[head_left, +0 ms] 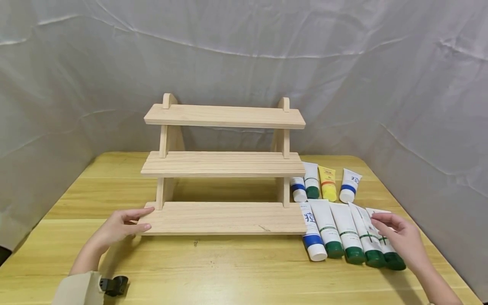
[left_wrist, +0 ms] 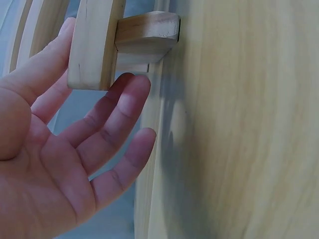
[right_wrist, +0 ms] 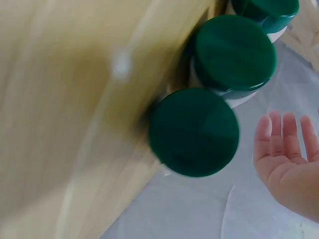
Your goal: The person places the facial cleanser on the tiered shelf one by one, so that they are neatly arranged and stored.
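Observation:
A three-tier wooden display rack (head_left: 225, 218) stands on the table. My left hand (head_left: 118, 228) holds the left end of its lowest board, with thumb and index finger on the wood; in the left wrist view the board end (left_wrist: 92, 50) sits between the digits of that hand (left_wrist: 65, 149). On the right, my right hand (head_left: 403, 237) hovers by the rightmost white tube (head_left: 386, 245), fingers slightly bent and holding nothing. The right wrist view has this hand (right_wrist: 289, 159) apart from the green caps (right_wrist: 194, 132). Several white tubes with green caps (head_left: 347, 233) lie in a row beside it.
A white tube with a blue band (head_left: 313, 237) lies at the rack's right end. Behind the row are a yellow tube (head_left: 328, 182) and smaller white tubes (head_left: 349, 185). Grey cloth (head_left: 228, 51) hangs around the wooden table (head_left: 213, 271).

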Available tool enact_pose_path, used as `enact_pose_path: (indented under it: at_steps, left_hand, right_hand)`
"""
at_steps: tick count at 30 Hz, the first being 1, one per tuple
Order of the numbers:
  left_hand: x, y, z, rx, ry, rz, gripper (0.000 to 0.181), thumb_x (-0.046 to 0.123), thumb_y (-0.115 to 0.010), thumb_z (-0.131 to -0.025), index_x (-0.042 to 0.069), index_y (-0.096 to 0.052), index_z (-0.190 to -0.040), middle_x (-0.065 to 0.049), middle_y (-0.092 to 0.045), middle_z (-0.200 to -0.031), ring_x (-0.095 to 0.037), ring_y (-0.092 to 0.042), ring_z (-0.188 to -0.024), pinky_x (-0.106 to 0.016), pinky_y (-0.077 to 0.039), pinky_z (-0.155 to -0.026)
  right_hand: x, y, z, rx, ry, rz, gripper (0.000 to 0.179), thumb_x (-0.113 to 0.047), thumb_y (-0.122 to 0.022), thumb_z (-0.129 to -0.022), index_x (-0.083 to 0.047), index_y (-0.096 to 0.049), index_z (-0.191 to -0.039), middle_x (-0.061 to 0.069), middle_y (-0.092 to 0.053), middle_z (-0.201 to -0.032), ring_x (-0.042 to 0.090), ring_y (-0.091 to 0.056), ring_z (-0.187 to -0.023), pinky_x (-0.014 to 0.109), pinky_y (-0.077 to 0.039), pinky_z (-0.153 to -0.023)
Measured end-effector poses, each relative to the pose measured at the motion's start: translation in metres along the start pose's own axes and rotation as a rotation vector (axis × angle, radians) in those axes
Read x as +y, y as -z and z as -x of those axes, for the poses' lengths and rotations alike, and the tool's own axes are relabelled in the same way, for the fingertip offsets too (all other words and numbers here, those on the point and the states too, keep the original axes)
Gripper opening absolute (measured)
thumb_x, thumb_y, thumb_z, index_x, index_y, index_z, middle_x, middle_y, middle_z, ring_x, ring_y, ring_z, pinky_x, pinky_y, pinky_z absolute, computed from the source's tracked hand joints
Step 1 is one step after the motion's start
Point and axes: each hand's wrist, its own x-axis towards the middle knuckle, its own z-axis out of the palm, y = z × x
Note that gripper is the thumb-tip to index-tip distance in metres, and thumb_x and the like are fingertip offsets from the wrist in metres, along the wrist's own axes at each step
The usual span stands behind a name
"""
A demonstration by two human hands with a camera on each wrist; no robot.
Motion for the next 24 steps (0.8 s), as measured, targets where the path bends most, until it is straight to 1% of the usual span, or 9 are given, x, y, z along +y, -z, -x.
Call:
enact_pose_path:
  at_steps: [3, 7, 11, 14, 17, 21, 24]
  left_hand:
    - [-0.001, 0.0, 0.0, -0.004, 0.009, 0.007, 0.05, 0.014, -0.066, -0.081, -0.01, -0.049, -0.121, -0.034, -0.036, -0.127, -0.011, -0.053, -0.081, -0.025, -0.045, -0.064]
    - [-0.002, 0.0, -0.001, -0.006, 0.008, 0.018, 0.05, 0.014, -0.067, -0.08, -0.01, -0.049, -0.121, -0.033, -0.037, -0.127, -0.011, -0.052, -0.078, -0.025, -0.044, -0.062]
    - [-0.002, 0.0, -0.001, -0.009, 0.003, 0.028, 0.05, 0.013, -0.067, -0.08, -0.01, -0.048, -0.121, -0.033, -0.037, -0.128, -0.01, -0.051, -0.076, -0.025, -0.044, -0.06]
    - [-0.001, 0.001, -0.001, -0.012, 0.011, 0.03, 0.051, 0.013, -0.067, -0.08, -0.009, -0.048, -0.122, -0.032, -0.036, -0.128, -0.01, -0.05, -0.075, -0.026, -0.044, -0.059]
    - [0.0, 0.001, -0.001, -0.015, 0.023, 0.033, 0.052, 0.014, -0.067, -0.08, -0.009, -0.047, -0.123, -0.031, -0.037, -0.128, -0.01, -0.049, -0.076, -0.026, -0.044, -0.059]
    - [0.0, 0.001, -0.001, -0.02, 0.029, 0.029, 0.052, 0.014, -0.067, -0.081, -0.008, -0.048, -0.123, -0.031, -0.037, -0.129, -0.01, -0.049, -0.077, -0.026, -0.043, -0.06]
    - [0.001, 0.001, -0.002, -0.024, 0.029, 0.02, 0.052, 0.015, -0.067, -0.081, -0.008, -0.048, -0.123, -0.031, -0.035, -0.13, -0.011, -0.048, -0.08, -0.026, -0.043, -0.061]
  right_hand:
    - [0.009, 0.003, -0.001, 0.008, 0.017, 0.053, 0.03, -0.031, -0.064, -0.082, -0.008, -0.065, -0.101, -0.011, -0.063, -0.088, -0.004, -0.053, -0.078, 0.012, -0.041, -0.061]
    - [0.03, 0.009, -0.004, 0.023, 0.026, 0.104, 0.029, -0.033, -0.066, -0.081, -0.01, -0.066, -0.099, -0.009, -0.064, -0.086, -0.007, -0.052, -0.08, 0.009, -0.038, -0.063]
    - [0.045, 0.014, -0.006, -0.003, -0.01, 0.118, 0.033, -0.037, -0.064, -0.081, -0.011, -0.064, -0.102, -0.008, -0.064, -0.087, -0.004, -0.053, -0.078, 0.015, -0.044, -0.06]
    - [0.051, 0.018, -0.008, -0.047, -0.025, 0.128, 0.038, -0.038, -0.063, -0.082, -0.009, -0.062, -0.106, -0.007, -0.063, -0.09, -0.003, -0.053, -0.077, 0.019, -0.047, -0.058]
    - [0.055, 0.022, -0.009, -0.074, -0.022, 0.167, 0.04, -0.039, -0.063, -0.082, -0.008, -0.062, -0.107, -0.008, -0.063, -0.091, -0.006, -0.05, -0.078, 0.017, -0.044, -0.059]
    - [0.06, 0.026, -0.008, -0.074, -0.037, 0.198, 0.039, -0.041, -0.064, -0.08, -0.01, -0.063, -0.105, -0.009, -0.063, -0.089, -0.007, -0.049, -0.077, 0.016, -0.04, -0.06]
    - [0.057, 0.029, -0.006, -0.095, -0.069, 0.199, 0.04, -0.041, -0.064, -0.08, -0.009, -0.064, -0.103, -0.013, -0.061, -0.087, -0.007, -0.049, -0.075, 0.017, -0.04, -0.059]
